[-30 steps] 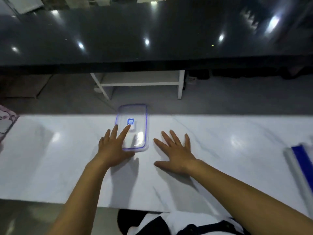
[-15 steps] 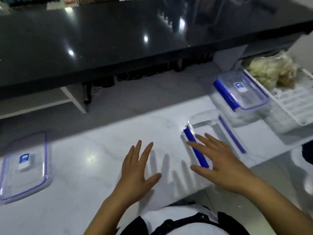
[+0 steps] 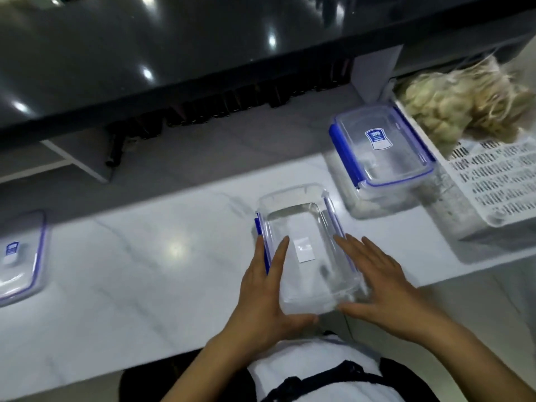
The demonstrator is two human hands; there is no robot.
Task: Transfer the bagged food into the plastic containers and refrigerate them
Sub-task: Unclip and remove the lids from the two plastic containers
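A clear lidless plastic container (image 3: 304, 227) with blue side clips sits on the white counter (image 3: 145, 271) near its front edge. My left hand (image 3: 266, 294) lies against its left side with fingers straight, the thumb along the near end. Against its right side lies my right hand (image 3: 383, 288), fingers also straight. The container's loose lid (image 3: 20, 256) rests at the far left. A second container (image 3: 380, 146) with its blue-clipped lid on stands at the back right. The bagged pale food (image 3: 464, 103) lies in a white slotted basket (image 3: 493, 181) at the far right.
A dark glossy raised counter (image 3: 174, 53) runs across the back, with a gap below it. The white counter ends just right of the basket and close to my body at the front.
The view has swung right, away from the lid. Both hands left the counter top and came to the sides of the open container.
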